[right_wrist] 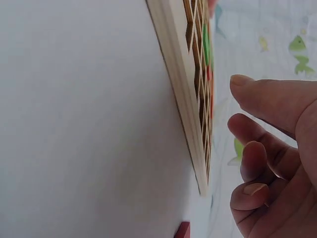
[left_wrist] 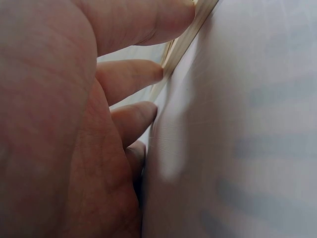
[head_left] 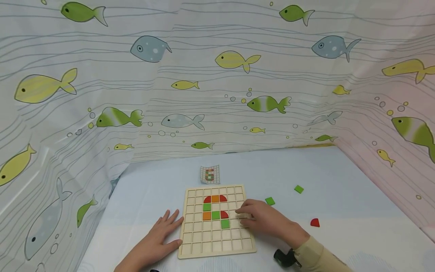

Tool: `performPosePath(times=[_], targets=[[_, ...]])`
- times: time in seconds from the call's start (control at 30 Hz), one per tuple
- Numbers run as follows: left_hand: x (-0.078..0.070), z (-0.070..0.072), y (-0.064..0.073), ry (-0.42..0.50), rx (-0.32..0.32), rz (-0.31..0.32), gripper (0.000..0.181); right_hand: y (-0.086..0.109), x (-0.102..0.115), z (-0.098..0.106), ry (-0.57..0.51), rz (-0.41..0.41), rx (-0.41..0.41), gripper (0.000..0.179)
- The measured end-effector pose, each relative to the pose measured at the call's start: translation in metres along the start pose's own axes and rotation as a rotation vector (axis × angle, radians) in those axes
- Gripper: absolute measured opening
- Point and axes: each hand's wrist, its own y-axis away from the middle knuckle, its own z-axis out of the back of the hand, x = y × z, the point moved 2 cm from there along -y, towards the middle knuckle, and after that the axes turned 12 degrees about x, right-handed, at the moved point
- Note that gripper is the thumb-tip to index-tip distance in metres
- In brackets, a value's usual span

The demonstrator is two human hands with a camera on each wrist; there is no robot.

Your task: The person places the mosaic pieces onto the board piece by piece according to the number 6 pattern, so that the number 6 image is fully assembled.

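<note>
A square wooden grid board [head_left: 200,237] lies on the table. Several red quarter-round, orange square and green square tiles [head_left: 225,224] sit in its upper and middle cells. My left hand [head_left: 159,236] rests at the board's left edge, fingers spread and fairly straight; in the left wrist view, fingertips touch the board's side. Over the right edge hovers my right hand [head_left: 263,218], its fingers loosely bent. The right wrist view shows thumb and fingers [right_wrist: 251,161] apart with nothing between them, beside the board [right_wrist: 185,99].
Behind the board lies a small pattern card [head_left: 209,175] with a coloured grid figure. To the right are two loose green square tiles, one nearer [head_left: 270,201] and one farther [head_left: 299,189], and a red quarter-round tile [head_left: 315,222]. A fish-print curtain [head_left: 183,102] encloses the table.
</note>
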Motion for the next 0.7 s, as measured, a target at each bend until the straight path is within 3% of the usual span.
performPosePath(times=[0.2,0.43,0.7], targets=[[-0.001,0.000,-0.001,-0.017,-0.005,-0.014,0.069,0.017,-0.014,0.004,0.022,-0.028,-0.058,0.033],[0.001,-0.001,-0.002,0.001,0.015,0.028,0.070,0.038,-0.033,0.005,0.016,-0.040,-0.142,0.032],[0.000,-0.001,0.000,0.002,-0.012,-0.027,0.068,0.052,-0.051,0.005,-0.017,-0.139,-0.196,0.032]])
